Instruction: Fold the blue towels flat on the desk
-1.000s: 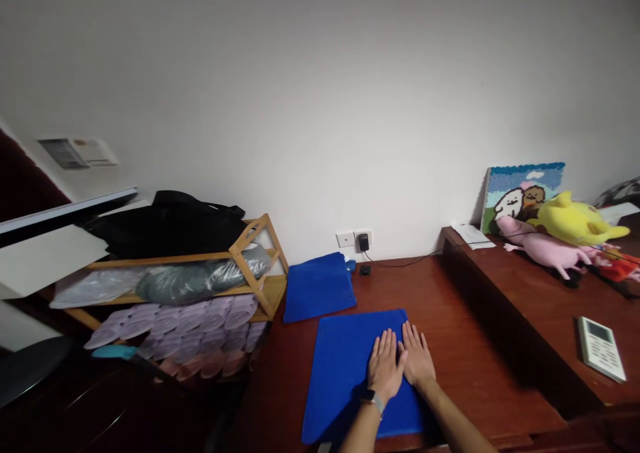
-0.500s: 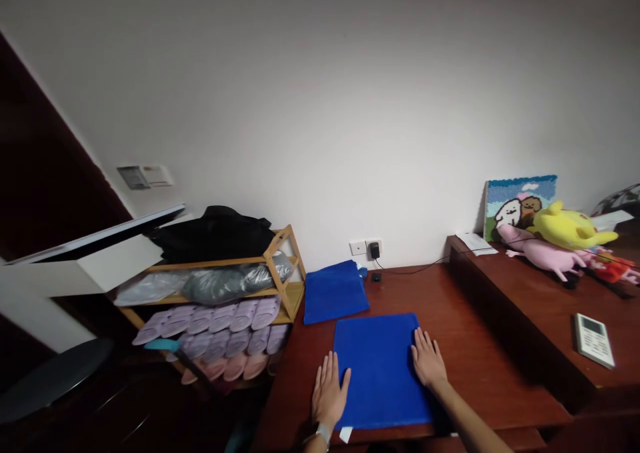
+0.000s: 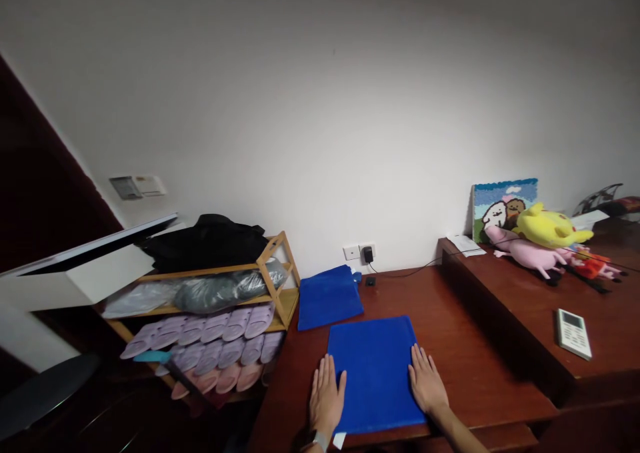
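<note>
Between the left grip (image 3: 326, 393) and the right grip (image 3: 429, 383), the blue cloth (image 3: 375, 373) is laid flat on the table (image 3: 475, 366). The left grip is rested palm-down at the cloth's left edge, fingers straight and close together, thumb held apart; the right grip is flattened along the opposite edge, fingers extended. Close outside the left grip, the table's left edge is met; right of the right grip, a wider strip of wood is bounded by a raised surface (image 3: 525, 293). Ahead of the left grip, a second blue cloth (image 3: 330, 298) is placed. By the left wrist, a white tag (image 3: 339, 440) is seen, its writing unreadable. Well right of the right grip, a white remote (image 3: 573, 334) is marked too finely to read.
</note>
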Tool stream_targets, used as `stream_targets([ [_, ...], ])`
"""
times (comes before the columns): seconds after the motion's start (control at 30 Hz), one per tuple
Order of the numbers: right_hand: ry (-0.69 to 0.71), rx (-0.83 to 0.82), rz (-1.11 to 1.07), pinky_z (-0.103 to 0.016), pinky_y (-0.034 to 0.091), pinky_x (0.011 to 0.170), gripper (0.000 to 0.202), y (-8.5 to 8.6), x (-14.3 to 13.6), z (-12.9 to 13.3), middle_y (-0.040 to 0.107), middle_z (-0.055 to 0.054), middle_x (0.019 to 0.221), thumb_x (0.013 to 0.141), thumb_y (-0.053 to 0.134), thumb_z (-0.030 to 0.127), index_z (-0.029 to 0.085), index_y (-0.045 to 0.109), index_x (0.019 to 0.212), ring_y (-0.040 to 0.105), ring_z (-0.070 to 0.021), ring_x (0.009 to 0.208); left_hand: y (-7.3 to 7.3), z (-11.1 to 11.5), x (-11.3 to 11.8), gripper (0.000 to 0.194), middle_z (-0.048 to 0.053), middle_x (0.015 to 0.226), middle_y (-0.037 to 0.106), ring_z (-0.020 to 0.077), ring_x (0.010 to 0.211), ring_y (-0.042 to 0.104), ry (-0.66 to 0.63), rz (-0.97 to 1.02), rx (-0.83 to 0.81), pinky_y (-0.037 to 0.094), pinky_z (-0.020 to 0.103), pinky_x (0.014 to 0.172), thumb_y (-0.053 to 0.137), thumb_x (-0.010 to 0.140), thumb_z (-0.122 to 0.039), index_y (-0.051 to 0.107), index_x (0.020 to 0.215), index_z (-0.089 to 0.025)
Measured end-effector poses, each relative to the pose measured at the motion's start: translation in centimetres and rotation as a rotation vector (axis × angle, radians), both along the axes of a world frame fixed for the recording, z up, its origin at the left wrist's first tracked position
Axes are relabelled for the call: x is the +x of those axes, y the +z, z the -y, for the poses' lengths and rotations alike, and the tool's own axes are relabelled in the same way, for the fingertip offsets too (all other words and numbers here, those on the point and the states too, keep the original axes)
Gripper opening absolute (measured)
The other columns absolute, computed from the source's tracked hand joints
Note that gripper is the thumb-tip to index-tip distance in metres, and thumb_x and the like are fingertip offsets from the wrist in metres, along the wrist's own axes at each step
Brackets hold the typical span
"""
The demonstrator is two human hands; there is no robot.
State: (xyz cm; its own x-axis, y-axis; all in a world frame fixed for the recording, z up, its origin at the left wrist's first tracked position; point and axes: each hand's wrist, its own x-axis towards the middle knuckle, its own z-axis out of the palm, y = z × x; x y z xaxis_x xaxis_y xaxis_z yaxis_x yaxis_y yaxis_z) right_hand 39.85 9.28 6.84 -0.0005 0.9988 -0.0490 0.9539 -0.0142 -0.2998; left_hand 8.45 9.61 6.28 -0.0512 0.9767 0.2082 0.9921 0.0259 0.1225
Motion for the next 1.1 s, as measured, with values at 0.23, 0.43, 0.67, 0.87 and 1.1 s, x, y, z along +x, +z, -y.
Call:
stream_targets([
  [0.23,0.034,0.025,0.012,-0.046,0.017,0.131,0.067,-1.2,0.7,-0.2,0.024,-0.010,0.172,0.103,0.019,0.034,0.007,0.027,0.163,0.019,-0.0250,0.160,1.3,-0.2,14.6,0.065,0.007,0.171,0.032,0.0244,0.158,0.029,-0.462,0.098,-0.057,0.031,0.048,0.130,0.020,0.108,-0.050,0.026,0.165,-0.019],
  [0.43,0.042,0.058,0.040,-0.046,0.018,0.130,0.066,-2.4,0.9,-0.3,0.024,-0.010,0.172,0.104,0.019,0.034,0.008,0.028,0.163,0.021,-0.0256,0.160,-1.0,0.7,16.1,0.067,0.008,0.171,0.029,0.0257,0.159,0.026,-0.422,0.115,-0.110,0.029,0.050,0.130,0.018,0.107,-0.051,0.025,0.165,-0.018],
  [0.67,0.005,0.055,0.027,-0.047,0.017,0.131,0.068,-2.0,0.5,-0.6,0.025,-0.010,0.172,0.104,0.017,0.037,0.006,0.026,0.164,0.022,-0.0259,0.160,-1.5,2.8,1.3,0.075,0.012,0.172,0.027,0.0282,0.159,0.025,-0.117,0.034,-0.132,0.028,0.052,0.130,0.019,0.106,-0.060,0.024,0.165,-0.014],
  [0.87,-0.028,0.028,0.036,-0.049,0.017,0.130,0.067,-1.0,0.4,0.6,0.024,-0.010,0.172,0.103,0.018,0.036,0.008,0.026,0.164,0.021,-0.0252,0.160,-2.1,4.4,-3.2,0.072,0.010,0.172,0.027,0.0268,0.159,0.027,-0.130,0.006,-0.092,0.030,0.051,0.129,0.019,0.106,-0.057,0.020,0.167,-0.017],
  [1.1,-0.011,0.070,-0.005,-0.047,0.020,0.130,0.068,-3.0,0.7,5.4,0.025,-0.008,0.171,0.104,0.020,0.043,0.010,0.029,0.164,0.023,-0.0248,0.160,-2.4,4.0,-2.6,0.074,0.009,0.172,0.027,0.0252,0.160,0.026,-0.120,0.028,-0.079,0.028,0.048,0.130,0.019,0.106,-0.058,0.025,0.166,-0.015],
])
